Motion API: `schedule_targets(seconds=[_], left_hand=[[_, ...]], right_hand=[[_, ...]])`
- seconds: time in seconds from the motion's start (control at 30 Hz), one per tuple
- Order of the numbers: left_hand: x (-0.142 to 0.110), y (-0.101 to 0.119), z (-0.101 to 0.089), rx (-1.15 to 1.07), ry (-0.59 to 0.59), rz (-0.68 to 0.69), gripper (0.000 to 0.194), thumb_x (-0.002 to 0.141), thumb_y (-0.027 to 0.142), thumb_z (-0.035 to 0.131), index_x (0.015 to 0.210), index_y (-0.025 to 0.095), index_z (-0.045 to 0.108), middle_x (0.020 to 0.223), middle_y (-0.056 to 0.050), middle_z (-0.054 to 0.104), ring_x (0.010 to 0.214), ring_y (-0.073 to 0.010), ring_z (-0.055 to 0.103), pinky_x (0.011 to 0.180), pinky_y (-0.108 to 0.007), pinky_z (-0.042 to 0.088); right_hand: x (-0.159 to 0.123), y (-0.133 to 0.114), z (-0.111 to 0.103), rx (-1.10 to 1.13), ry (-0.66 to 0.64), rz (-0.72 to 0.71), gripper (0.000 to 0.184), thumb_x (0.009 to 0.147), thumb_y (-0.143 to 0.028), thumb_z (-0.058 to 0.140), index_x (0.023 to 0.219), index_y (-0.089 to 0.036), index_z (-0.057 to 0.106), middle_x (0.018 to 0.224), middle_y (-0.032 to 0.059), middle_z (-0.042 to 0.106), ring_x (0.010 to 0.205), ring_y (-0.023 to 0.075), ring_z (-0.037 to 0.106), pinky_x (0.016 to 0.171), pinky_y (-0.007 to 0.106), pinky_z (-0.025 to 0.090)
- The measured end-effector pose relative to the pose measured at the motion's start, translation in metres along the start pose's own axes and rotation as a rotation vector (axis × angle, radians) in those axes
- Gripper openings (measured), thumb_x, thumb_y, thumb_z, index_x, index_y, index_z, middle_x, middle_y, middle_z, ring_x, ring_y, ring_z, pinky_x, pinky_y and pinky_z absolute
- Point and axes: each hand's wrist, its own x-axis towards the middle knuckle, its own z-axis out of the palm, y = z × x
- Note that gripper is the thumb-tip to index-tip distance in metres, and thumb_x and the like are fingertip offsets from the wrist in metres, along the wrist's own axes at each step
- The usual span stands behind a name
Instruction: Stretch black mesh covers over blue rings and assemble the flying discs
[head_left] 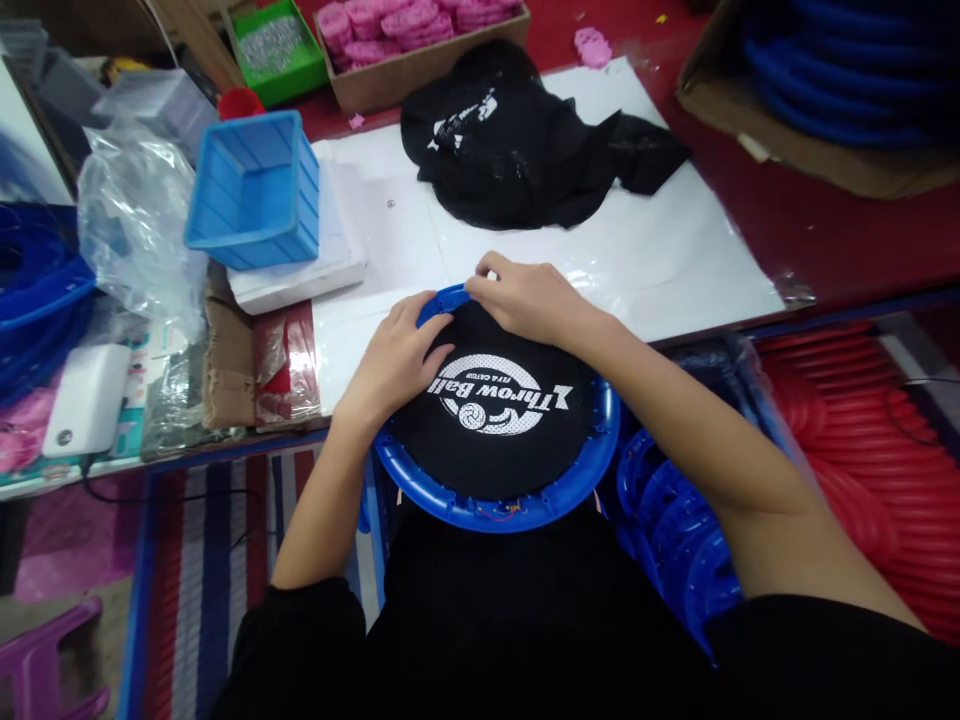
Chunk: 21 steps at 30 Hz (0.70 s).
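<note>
A round blue plastic ring [577,480] rests tilted between my body and the table edge. Across it lies a black fabric disc [420,430] printed with a white "Throw Ball" logo. My left hand [394,355] grips the ring's far left rim, its thumb reaching over the fabric. At the far rim my right hand [529,300] has its thumb and forefinger pinched together; what sits between the tips is hidden. Small red wiring and a tiny part [514,508] show in the near rim. Beyond my hands, more black printed fabric [510,140] lies in a loose heap.
A blue bin [255,190] stands on a white box at left, beside clear plastic bags [142,220]. Behind are a green tray [277,50] of small parts and a carton [427,75] of pink pieces. Blue rings [832,80] and red rings [870,450] are stacked at right.
</note>
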Motion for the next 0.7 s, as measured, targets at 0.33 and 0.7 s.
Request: schedule_targets(seconds=[0.33, 0.7], left_hand=[[0.009, 0.005, -0.009, -0.031, -0.121, -0.062, 0.028, 0.104, 0.036, 0.067, 0.12, 0.014, 0.068, 0.164, -0.023, 0.048, 0.152, -0.0392, 0.05, 0.127, -0.058, 0.045], [0.015, 0.005, -0.004, -0.104, -0.091, -0.139, 0.017, 0.099, 0.023, 0.072, 0.112, 0.013, 0.071, 0.153, -0.02, 0.057, 0.141, -0.0351, 0.06, 0.128, -0.054, 0.044]], right_hand=[[0.006, 0.007, 0.019, 0.011, 0.089, -0.481, 0.034, 0.102, -0.012, 0.049, 0.123, -0.019, 0.075, 0.153, 0.0165, 0.058, 0.133, 0.0354, 0.053, 0.105, 0.054, 0.048], [0.015, -0.003, 0.01, 0.169, -0.043, -0.347, 0.028, 0.102, -0.024, 0.053, 0.114, -0.019, 0.078, 0.149, 0.0163, 0.064, 0.13, 0.037, 0.054, 0.108, 0.058, 0.048]])
